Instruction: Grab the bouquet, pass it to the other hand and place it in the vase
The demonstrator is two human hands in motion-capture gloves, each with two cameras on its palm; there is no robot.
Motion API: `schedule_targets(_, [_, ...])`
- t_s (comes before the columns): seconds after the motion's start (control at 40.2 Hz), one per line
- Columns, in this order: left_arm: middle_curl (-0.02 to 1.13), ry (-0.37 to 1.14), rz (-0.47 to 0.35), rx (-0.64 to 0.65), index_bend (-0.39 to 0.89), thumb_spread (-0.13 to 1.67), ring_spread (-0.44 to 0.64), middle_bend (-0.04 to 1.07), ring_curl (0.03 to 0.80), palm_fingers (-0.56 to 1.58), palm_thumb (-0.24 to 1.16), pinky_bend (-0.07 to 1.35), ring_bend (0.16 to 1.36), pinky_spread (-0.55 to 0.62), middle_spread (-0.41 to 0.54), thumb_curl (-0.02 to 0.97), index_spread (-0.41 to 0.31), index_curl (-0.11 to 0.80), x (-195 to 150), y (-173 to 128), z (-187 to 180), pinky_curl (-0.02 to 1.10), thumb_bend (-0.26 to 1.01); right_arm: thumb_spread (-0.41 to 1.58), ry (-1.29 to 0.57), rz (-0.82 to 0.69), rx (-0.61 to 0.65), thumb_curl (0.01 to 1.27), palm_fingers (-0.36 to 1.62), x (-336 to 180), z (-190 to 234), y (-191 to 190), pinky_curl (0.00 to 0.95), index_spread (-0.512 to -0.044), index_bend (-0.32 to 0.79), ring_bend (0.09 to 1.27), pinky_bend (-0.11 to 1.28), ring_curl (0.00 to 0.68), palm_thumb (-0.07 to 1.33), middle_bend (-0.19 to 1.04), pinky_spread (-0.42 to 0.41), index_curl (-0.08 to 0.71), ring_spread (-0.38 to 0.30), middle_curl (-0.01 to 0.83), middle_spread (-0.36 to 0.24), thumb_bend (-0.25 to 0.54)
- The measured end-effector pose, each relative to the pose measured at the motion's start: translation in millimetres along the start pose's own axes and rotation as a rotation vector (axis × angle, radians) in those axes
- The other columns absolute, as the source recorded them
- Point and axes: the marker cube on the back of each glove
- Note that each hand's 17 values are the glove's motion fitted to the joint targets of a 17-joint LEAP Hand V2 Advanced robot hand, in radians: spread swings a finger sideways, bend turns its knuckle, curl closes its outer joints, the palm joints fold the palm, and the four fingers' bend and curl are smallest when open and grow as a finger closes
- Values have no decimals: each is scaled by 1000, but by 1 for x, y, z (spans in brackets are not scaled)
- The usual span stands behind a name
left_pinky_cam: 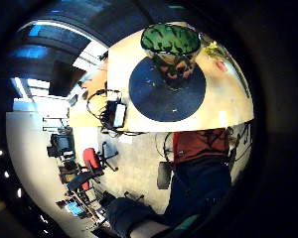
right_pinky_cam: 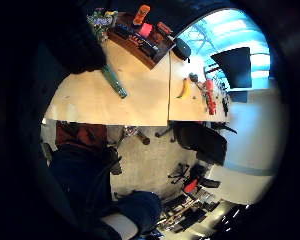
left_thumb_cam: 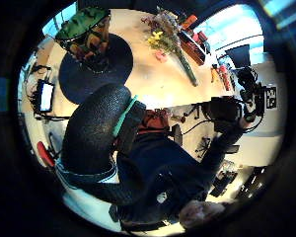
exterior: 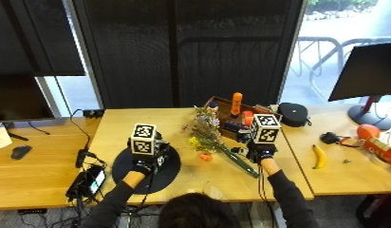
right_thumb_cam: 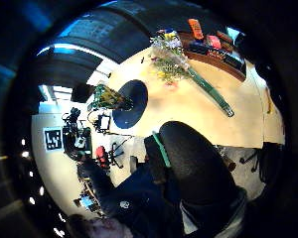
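Observation:
The bouquet (exterior: pixel 206 135) lies on the wooden table, blooms toward the far side, and its green wrapped stem (exterior: pixel 243 164) points at the front edge. My right hand (exterior: pixel 262 153) hovers just above the stem's end and holds nothing; its fingers (right_pinky_cam: pixel 75 40) show dark beside the stem (right_pinky_cam: pixel 114 80). My left hand (exterior: pixel 144 164) hovers over the dark round mat (exterior: pixel 164 173), also with nothing in it. The green-rimmed patterned vase (left_pinky_cam: pixel 171 47) stands upright on that mat (left_pinky_cam: pixel 159 99), below the left palm. It is mostly hidden in the outside view.
A brown tray (exterior: pixel 224 107) with an orange bottle and small items stands behind the bouquet. A black pouch (exterior: pixel 293 114) and a banana (exterior: pixel 320 156) lie to the right. A small screen device (exterior: pixel 91 180) with cables sits at the left front edge.

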Motion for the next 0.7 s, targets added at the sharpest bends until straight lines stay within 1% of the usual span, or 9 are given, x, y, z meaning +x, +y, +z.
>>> schedule_targets(0.099, [193,-7,2,-3,179,1144,400,167,214,155,164,354,494,428,288,223,3,338,-2,0,1,278,11,1197,-52,20,-30,225,541,9,3,-11,326,-289,121,580,564,348,402,324,49,106,-87,369,-105,45])
schedule_targets(0.124, [196,-11,3,-3,179,1143,399,167,216,154,177,354,495,428,288,230,3,340,-3,0,1,280,13,1194,-67,29,-33,230,559,11,2,-14,323,-280,170,556,547,341,411,314,56,126,-85,367,-105,43])
schedule_targets(0.149, [199,-16,5,-2,172,1141,398,168,219,152,197,355,500,428,287,236,3,340,-4,1,0,282,17,1188,-82,40,-33,232,561,13,1,-17,319,-276,172,543,534,338,410,316,58,136,-80,370,-105,35])
schedule_targets(0.174, [201,-22,6,1,172,1139,398,168,220,150,211,355,501,428,287,241,3,341,-5,2,0,284,18,1181,-96,52,-32,239,566,15,-1,-20,318,-269,213,510,518,329,421,301,67,157,-72,368,-105,34])
schedule_targets(0.199, [204,-28,7,5,173,1136,397,167,222,149,233,355,503,428,287,247,6,343,-6,3,-1,285,24,1176,-107,63,-30,242,572,18,-3,-23,316,-263,223,496,507,327,426,293,70,170,-67,368,-101,30])
schedule_targets(0.348, [216,-50,-7,11,166,1121,396,168,229,136,305,362,509,429,289,273,9,346,-10,1,-2,297,22,1153,-166,122,6,266,594,31,-15,-39,313,-247,187,449,458,317,462,257,83,220,-49,370,-96,9])
schedule_targets(0.497, [228,-30,-23,8,165,1096,393,172,234,125,350,354,519,429,287,291,11,349,-14,-5,-1,303,3,1135,-277,198,-1,288,608,41,-16,-56,314,-241,155,422,430,316,499,236,97,246,-40,376,-93,-7])
schedule_targets(0.621, [238,-23,-1,17,161,1083,392,175,239,116,363,352,527,430,286,299,11,349,-12,-6,1,306,-16,1125,-313,266,-25,300,663,47,-12,-69,311,-234,170,413,397,317,506,227,97,267,-46,381,-93,-17])
schedule_targets(0.696, [243,-29,-2,30,160,1075,391,173,241,111,339,354,532,431,287,298,11,348,-14,-6,1,308,-33,1121,-296,303,-32,305,695,50,-9,-76,309,-233,157,412,377,317,509,223,92,276,-57,385,-92,-19])
